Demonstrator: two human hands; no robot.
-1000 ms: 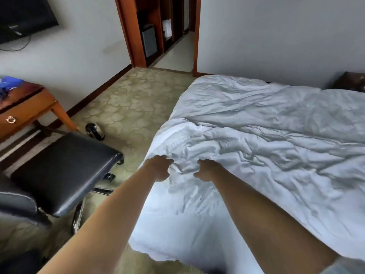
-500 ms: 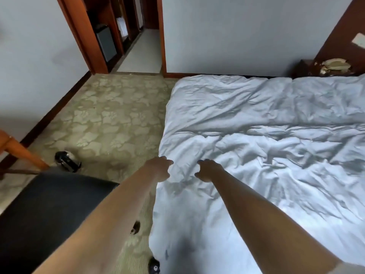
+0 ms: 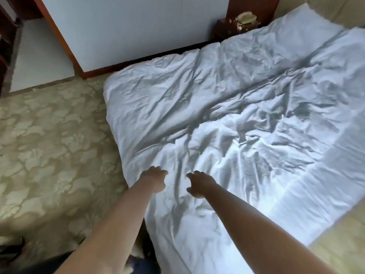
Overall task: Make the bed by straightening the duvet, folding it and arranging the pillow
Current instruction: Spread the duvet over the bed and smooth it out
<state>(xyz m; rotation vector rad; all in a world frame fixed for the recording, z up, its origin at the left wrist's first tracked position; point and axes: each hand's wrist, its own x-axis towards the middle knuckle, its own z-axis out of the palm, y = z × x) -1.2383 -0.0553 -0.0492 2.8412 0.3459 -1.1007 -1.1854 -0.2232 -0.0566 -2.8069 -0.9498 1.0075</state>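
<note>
Duvet (image 3: pixel 227 119) spread across bed, carpet (image 3: pixel 49 145) to its left, wall (image 3: pixel 128 26) behind. Nightstand (image 3: pixel 233 28) at far right corner. Hands, left hand (image 3: pixel 156 179) beside right hand (image 3: pixel 199 184), over duvet's near left edge.

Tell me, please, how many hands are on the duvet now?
2. The left hand is at the duvet's near-left edge; the right hand is just beside it, further onto the cloth. Whether the fingers grip the fabric cannot be told.
</note>
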